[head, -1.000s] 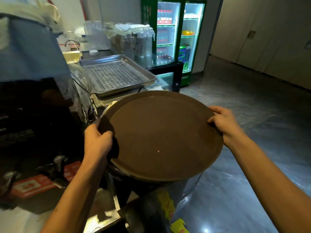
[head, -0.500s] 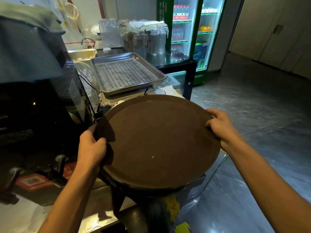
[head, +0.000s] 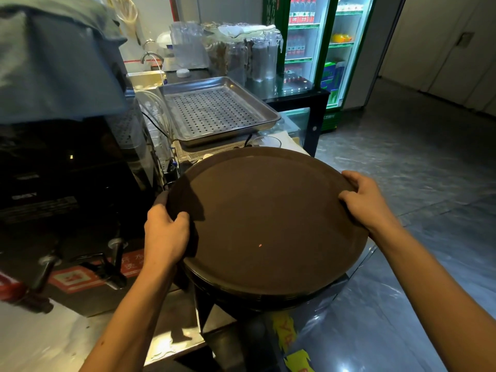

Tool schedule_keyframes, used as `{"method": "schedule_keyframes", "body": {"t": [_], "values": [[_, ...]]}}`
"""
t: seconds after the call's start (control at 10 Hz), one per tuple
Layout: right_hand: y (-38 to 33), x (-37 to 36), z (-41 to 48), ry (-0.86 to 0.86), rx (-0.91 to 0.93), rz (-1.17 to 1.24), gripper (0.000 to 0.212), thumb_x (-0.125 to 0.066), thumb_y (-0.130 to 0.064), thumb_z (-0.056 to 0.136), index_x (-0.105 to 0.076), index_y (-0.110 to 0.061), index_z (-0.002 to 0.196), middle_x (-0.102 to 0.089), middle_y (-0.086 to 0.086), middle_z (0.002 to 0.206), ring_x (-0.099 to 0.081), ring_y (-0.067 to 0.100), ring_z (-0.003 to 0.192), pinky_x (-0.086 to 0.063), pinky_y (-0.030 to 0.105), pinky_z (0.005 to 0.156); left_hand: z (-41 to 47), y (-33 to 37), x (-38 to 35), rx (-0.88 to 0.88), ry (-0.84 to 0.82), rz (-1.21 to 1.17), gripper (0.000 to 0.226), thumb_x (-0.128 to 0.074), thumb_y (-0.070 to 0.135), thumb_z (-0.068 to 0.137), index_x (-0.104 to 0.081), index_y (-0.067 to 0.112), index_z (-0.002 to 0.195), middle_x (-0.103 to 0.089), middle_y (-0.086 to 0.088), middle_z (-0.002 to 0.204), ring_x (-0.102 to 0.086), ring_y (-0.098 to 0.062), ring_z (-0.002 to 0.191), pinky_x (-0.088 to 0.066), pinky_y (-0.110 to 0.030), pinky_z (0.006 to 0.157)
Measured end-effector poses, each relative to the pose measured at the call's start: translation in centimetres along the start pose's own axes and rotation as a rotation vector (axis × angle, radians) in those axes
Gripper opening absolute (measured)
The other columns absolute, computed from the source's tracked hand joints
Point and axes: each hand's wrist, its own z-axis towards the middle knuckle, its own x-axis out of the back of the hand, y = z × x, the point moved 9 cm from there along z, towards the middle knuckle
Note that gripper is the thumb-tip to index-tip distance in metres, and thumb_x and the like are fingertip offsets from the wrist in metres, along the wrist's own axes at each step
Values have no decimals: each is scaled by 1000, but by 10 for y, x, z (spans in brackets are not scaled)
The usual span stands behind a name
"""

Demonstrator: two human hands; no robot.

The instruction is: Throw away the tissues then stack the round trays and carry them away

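Hands held a big round brown tray (head: 268, 224) in the middle of the view. The left hand (head: 165, 234) was closed on the tray's rim at 9 o'clock, with the thumb on top and the fingers curled under the edge. The right hand (head: 365, 200) was closed on the rim at about 2 o'clock, with the fingers bent over the edge. Both arms reached in from the bottom of the view.

The tray was tipped a little, with its far side higher. Under it were more dark round trays (head: 255, 299) in a stack, and their edges showed at 6 o'clock. I could not tell if the top tray touched the stack all the way around. A tiny pale speck (head: 259, 245) sat on the top tray near the middle.

At 12 o'clock from the tray was a shiny metal tray with holes (head: 214, 111), sitting flat on the counter. Just beside the brown tray's far rim was the rim of a clear glass (head: 267, 141). Behind the metal tray stood clear jugs and jars (head: 241, 55). At 1 o'clock, far back, was a lit drinks fridge (head: 319, 49) with a green frame. At 9 o'clock was a big black machine (head: 61, 167) with a grey cloth (head: 53, 63) on top. At 3 o'clock was the dark shiny floor (head: 429, 170).
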Motion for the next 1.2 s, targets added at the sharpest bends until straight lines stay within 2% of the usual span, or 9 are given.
{"method": "schedule_keyframes", "body": {"t": [0.1,0.2,0.3,0.5,0.6,0.8,1.0,1.1,1.2], "values": [[0,0,-3,21,27,-37,49,-49,6,87,-53,-11,133,-54,-4,99,-55,17,90,-51,43,87,-5,5,5,3,4,-69,15,-52,22,72,-48,35,78,-65,-18,99,-64,-37,90,-54,-55,81],[1,0,0,52,53,-108,52,-49,5,86,-52,-12,135,-57,1,112,-55,20,100,-46,34,86,-8,14,3,-11,-39,-181,51,-49,1,83,-52,18,131,-63,-3,97,-63,-24,90,-53,-39,85],[5,3,4,93,31,-116,55,-46,10,84,-55,-13,134,-62,7,124,-58,25,111,-47,34,87,-6,16,3,-28,-33,-180,61,-48,-1,83,-43,18,141,-63,0,96,-63,-22,94,-53,-38,88],[11,9,2,190,15,-95,55,-47,12,85,-59,-15,131,-62,6,130,-55,24,122,-45,39,103,1,16,4,-80,-11,-145,60,-48,10,74,-55,19,133,-69,-9,108,-64,-25,101,-53,-42,92],[10,8,0,183,33,-149,52,-48,9,86,-60,-16,130,-62,7,131,-55,26,123,-43,43,106,6,11,0,-93,-30,-123,65,-45,20,68,-55,18,132,-69,-8,99,-65,-27,96,-54,-40,87],[4,6,-2,141,38,-205,52,-45,6,89,-53,-15,135,-57,10,135,-54,29,119,-46,35,90,4,17,-5,-113,-78,-157,52,-46,5,82,-51,17,133,-65,-5,102,-63,-24,94,-52,-36,83],[-11,-6,-24,57,116,-385,43,-50,-7,94,-46,-11,137,-58,15,127,-57,32,111,-43,35,85,-4,29,-9,-231,-200,175,16,-55,26,86,-54,14,97,-60,-9,89,-61,-31,87,-51,-42,74],[-17,-6,-38,63,135,-435,43,-53,-14,94,-47,-13,136,-58,14,127,-57,30,111,-43,33,86,-15,49,-14,-420,-245,279,48,-55,31,90,-48,3,128,-59,-11,96,-57,-30,92,-48,-40,76],[-25,-4,-59,148,145,-480,48,-55,-22,95,-44,-14,140,-53,13,135,-50,31,123,-40,37,98,-28,65,-17,-619,-290,343,65,-49,41,93,-28,17,149,-53,-16,132,-48,-34,123,-40,-51,101]]}}
